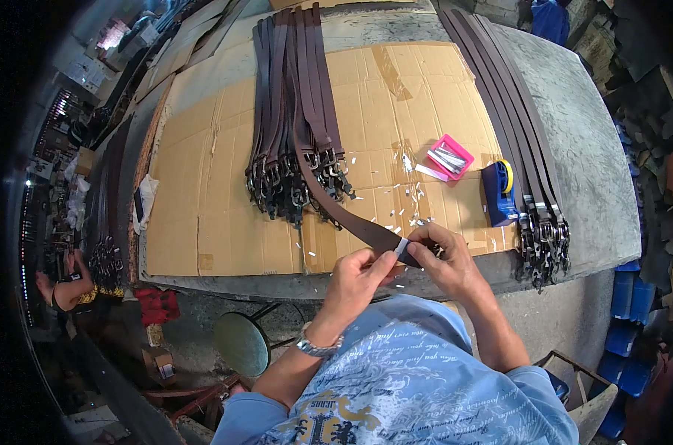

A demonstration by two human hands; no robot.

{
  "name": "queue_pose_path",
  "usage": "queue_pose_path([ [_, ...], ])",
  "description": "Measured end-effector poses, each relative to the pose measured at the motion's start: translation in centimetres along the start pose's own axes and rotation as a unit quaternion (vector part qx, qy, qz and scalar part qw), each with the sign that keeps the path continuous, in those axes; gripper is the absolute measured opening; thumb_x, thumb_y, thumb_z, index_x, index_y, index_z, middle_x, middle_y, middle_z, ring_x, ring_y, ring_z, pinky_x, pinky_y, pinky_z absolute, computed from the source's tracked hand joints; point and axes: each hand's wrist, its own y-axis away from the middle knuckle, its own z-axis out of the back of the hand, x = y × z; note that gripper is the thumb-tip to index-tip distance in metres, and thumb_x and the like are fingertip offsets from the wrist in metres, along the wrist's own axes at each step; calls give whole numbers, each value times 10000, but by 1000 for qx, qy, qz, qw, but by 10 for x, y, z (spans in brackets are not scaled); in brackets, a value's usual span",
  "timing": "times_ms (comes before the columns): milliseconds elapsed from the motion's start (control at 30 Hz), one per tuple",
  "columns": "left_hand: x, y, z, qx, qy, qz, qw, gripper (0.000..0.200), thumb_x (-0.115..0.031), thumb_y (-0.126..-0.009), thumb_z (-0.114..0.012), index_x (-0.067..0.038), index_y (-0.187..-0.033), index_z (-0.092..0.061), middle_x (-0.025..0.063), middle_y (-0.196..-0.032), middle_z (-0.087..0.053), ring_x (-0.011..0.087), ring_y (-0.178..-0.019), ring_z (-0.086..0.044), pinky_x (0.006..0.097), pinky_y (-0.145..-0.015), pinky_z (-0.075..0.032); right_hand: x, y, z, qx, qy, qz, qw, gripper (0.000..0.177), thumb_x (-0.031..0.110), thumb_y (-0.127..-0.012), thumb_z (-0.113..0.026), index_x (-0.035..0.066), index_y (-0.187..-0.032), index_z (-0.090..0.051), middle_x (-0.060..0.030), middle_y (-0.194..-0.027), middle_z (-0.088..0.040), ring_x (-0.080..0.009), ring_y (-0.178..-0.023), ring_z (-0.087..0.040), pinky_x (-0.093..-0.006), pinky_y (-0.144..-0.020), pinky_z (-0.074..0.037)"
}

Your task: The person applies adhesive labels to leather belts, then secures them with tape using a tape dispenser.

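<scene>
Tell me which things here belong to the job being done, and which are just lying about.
Likely part of the job:
Brown belt being held
White strip across it
Pile of buckled belts
Pink tray of white strips
Blue tape dispenser

Apparently just lying about:
Round-topped stool
Small cardboard box on the floor
Blue bins at far right

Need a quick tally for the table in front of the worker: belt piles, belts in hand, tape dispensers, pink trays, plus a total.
Belt piles: 2
Held belt: 1
Tape dispenser: 1
Pink tray: 1
Total: 5
</scene>
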Motion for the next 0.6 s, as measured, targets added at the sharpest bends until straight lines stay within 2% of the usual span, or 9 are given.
queue_pose_path([
  [100,-31,15,13,-2,-197,6,980,242,-193,-922,-642,29,-1014,-670,74,-1013,-677,158,-920,-644,276,-796,-517,9,-1,15,31,55,24,998,133,100,-842,-630,-13,-912,-629,-116,-795,-641,-217,-748,-610,-348,-680,-476],
  [167,-58,11,11,-28,-348,-323,880,220,-177,-896,-657,-5,-1033,-674,79,-985,-681,224,-961,-640,319,-830,-502,13,-2,19,53,82,52,994,131,100,-831,-626,-11,-902,-630,-150,-813,-645,-287,-778,-632,-376,-705,-483],
  [200,-62,3,8,-12,-358,-370,857,209,-191,-877,-664,-34,-1014,-678,89,-947,-676,269,-948,-632,350,-797,-491,14,-3,19,74,106,96,987,118,92,-819,-624,0,-893,-633,-147,-810,-641,-306,-779,-626,-391,-706,-473],
  [233,-65,-4,10,-13,-359,-372,856,209,-191,-877,-664,-34,-1014,-678,89,-947,-676,269,-948,-632,350,-797,-491,16,-5,19,95,131,141,977,106,84,-808,-622,12,-884,-635,-143,-806,-638,-326,-780,-621,-407,-707,-462],
  [300,-67,-19,15,154,-493,-321,794,195,-206,-870,-665,-40,-968,-683,103,-916,-671,257,-914,-626,352,-729,-480,20,-7,20,106,178,204,957,94,83,-806,-622,26,-879,-640,-132,-795,-629,-317,-775,-617,-410,-701,-447],
  [433,-74,-30,16,250,-466,-221,819,190,-176,-871,-648,5,-918,-682,140,-790,-678,253,-712,-643,340,-615,-467,28,-7,24,111,241,268,926,95,36,-801,-622,45,-895,-634,-102,-782,-590,-289,-763,-576,-386,-775,-418],
  [467,-70,-30,14,254,-468,-221,817,190,-176,-871,-648,5,-918,-682,140,-790,-678,253,-712,-643,340,-615,-467,30,-6,23,107,240,267,927,95,36,-801,-622,45,-895,-634,-102,-782,-590,-289,-763,-576,-386,-775,-418],
  [533,-52,-25,11,109,-321,-197,920,242,-216,-911,-632,23,-923,-670,83,-692,-655,145,-589,-578,283,-556,-420,34,-6,18,-119,269,372,880,142,45,-782,-658,45,-922,-630,-92,-748,-577,-287,-717,-563,-412,-667,-409],
  [600,-45,-22,12,75,-277,-173,942,275,-246,-928,-621,24,-923,-670,37,-679,-626,100,-615,-539,267,-561,-407,27,5,19,-129,207,305,921,148,50,-788,-670,40,-928,-624,-98,-750,-573,-281,-715,-564,-397,-663,-418],
])
